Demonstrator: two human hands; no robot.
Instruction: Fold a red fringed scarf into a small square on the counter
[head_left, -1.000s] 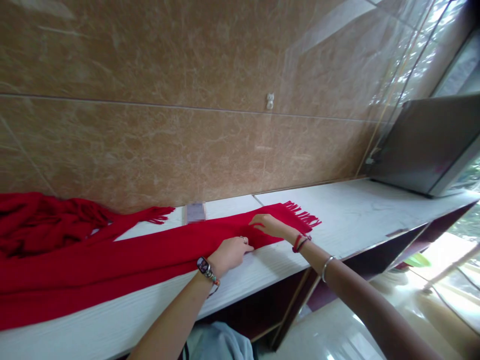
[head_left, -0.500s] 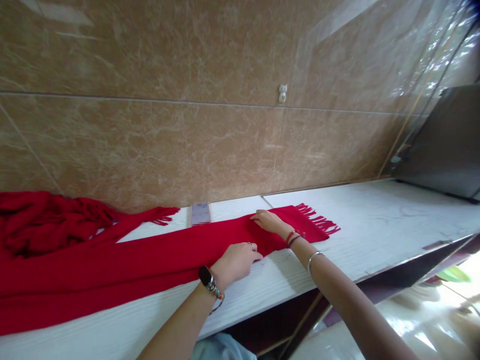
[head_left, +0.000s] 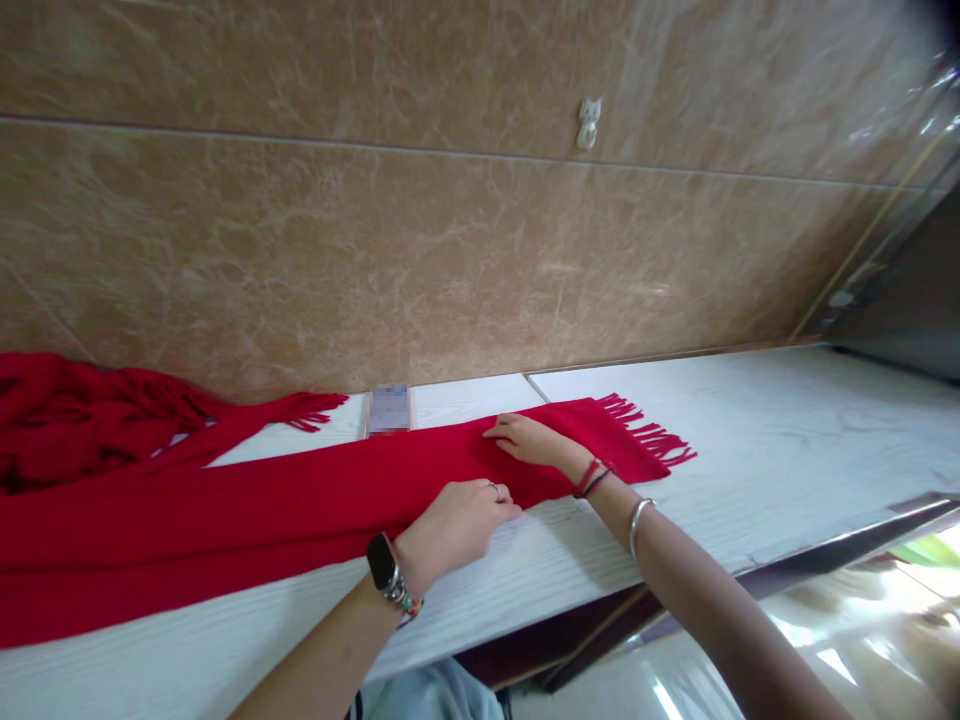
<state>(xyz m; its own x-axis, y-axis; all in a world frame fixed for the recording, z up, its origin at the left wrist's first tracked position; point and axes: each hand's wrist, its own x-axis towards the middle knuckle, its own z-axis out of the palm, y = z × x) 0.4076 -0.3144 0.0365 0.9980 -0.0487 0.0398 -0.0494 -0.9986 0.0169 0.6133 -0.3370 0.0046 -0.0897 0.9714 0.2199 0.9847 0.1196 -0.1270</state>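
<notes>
A long red scarf (head_left: 315, 500) is laid lengthwise along the white wood-grain counter (head_left: 765, 450), its fringed end to the right. My left hand (head_left: 457, 525), wearing a ring and a dark watch, is at the scarf's near edge. Its fingers are curled at the fabric, with the tips partly hidden. Farther back and to the right, my right hand (head_left: 529, 442) rests on top of the scarf, fingers stretched out to the left. Beaded bracelets and a silver bangle are on that arm.
A crumpled red fringed cloth (head_left: 97, 415) lies at the back left against the marbled tile wall (head_left: 375, 270). Behind the scarf is a flat rectangular item (head_left: 389, 409), its face blurred. A small white cat figure (head_left: 589, 123) is on the wall. A dark box-shaped object (head_left: 900, 290) stands far right.
The view has shifted slightly. My right hand has slid a little left along the scarf, away from the fringe. My left hand stays at the near edge.
</notes>
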